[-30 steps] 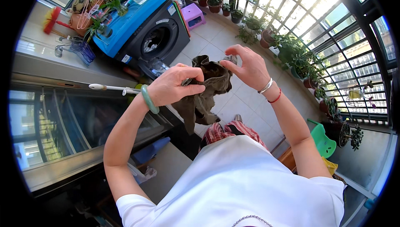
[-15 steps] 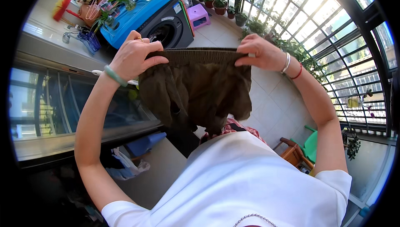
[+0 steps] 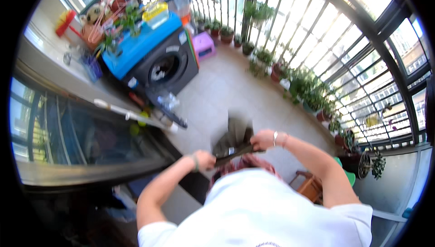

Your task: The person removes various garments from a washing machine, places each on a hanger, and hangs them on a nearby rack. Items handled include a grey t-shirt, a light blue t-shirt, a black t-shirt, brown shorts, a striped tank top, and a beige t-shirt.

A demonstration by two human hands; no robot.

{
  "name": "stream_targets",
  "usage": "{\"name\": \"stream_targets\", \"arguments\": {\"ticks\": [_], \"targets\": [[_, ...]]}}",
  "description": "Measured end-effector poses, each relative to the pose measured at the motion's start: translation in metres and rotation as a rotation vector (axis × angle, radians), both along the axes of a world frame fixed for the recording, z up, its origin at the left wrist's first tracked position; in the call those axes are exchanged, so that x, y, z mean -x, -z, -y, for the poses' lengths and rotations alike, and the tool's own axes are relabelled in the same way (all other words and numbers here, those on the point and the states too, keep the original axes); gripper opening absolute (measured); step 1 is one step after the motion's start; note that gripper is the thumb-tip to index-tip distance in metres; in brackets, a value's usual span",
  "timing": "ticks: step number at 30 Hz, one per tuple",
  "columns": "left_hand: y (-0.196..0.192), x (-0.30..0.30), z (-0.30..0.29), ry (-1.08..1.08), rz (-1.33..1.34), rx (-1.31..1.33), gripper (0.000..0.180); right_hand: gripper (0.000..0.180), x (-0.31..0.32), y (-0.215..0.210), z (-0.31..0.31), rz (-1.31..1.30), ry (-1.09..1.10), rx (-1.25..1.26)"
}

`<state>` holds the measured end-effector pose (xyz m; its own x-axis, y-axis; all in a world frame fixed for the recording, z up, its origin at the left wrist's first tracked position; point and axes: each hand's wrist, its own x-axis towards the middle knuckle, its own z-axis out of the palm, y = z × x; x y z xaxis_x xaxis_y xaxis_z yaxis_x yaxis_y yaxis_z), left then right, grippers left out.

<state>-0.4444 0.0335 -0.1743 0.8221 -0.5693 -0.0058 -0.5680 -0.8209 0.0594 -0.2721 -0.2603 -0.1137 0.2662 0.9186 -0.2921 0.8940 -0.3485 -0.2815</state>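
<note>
A dark olive-brown garment (image 3: 233, 138) is stretched between both my hands, low in front of my white shirt, and it is blurred with motion. My left hand (image 3: 205, 160), with a green band at the wrist, grips its left edge. My right hand (image 3: 262, 140), with bracelets at the wrist, grips its right edge. The cloth's waistband runs as a taut dark line between the two fists, and the rest flaps upward beyond them.
A dark front-loading washing machine (image 3: 165, 68) with a blue top stands at the upper left, cluttered with pots and toys. A purple stool (image 3: 203, 45) is beside it. Potted plants (image 3: 308, 93) line the railing. A white pole (image 3: 131, 115) lies along the window sill. A wooden stool (image 3: 310, 186) is at the lower right.
Both hands dropped from head height to near my chest, snapping the spread garment downward. The view tilted, showing more balcony floor.
</note>
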Motion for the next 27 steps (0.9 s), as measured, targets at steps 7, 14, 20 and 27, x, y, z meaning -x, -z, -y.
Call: {"name": "stream_targets", "arguments": {"ticks": [7, 14, 20, 27], "targets": [[-0.199, -0.061, -0.056, -0.158, 0.304, 0.182, 0.014, 0.019, -0.073, -0.144, -0.057, 0.105, 0.008, -0.329], [-0.256, -0.080, -0.059, -0.152, 0.395, 0.163, 0.014, 0.017, -0.077, -0.197, -0.060, 0.181, -0.052, -0.472], [-0.289, -0.082, -0.036, -0.200, 0.515, 0.206, 0.043, 0.018, -0.085, -0.227, -0.057, 0.149, -0.089, -0.691], [-0.264, -0.156, 0.020, -0.465, -0.228, 0.912, 0.034, 0.016, -0.078, -0.227, -0.077, 0.355, -0.075, -0.938]]}}
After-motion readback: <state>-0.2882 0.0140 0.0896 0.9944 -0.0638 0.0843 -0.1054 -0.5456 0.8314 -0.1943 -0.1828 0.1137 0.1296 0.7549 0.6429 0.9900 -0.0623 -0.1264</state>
